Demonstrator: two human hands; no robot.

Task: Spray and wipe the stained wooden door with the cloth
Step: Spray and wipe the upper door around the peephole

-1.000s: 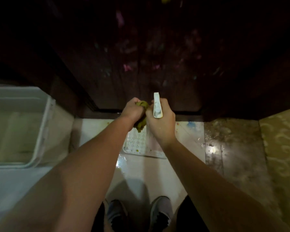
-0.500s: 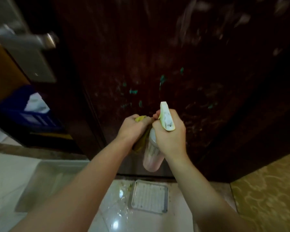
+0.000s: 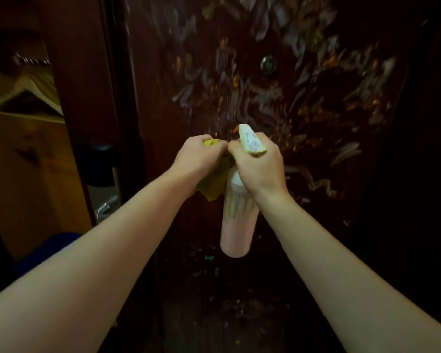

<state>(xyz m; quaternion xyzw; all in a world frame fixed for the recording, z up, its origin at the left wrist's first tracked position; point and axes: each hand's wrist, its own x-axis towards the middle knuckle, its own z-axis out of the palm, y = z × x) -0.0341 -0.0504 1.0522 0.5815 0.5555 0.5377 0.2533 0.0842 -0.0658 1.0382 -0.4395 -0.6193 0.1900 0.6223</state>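
Spraying step, both hands at mid-frame before the stained door (image 3: pixel 278 103).
Right hand (image 3: pixel 259 165) grips the spray bottle (image 3: pixel 236 225); left hand (image 3: pixel 197 157) clutches the cloth (image 3: pixel 214 186). Best aim the nozzle at the upper smears, cloth clear.

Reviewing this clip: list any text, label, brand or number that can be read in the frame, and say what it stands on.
No text can be read.
Spray bottle, held by the right hand: fine printed lines on its label, too blurred to read.
Bottle's trigger head: grey markings, illegible.
Door: only smears and coloured stains, no writing.
Yellow cloth in the left hand: no print visible.
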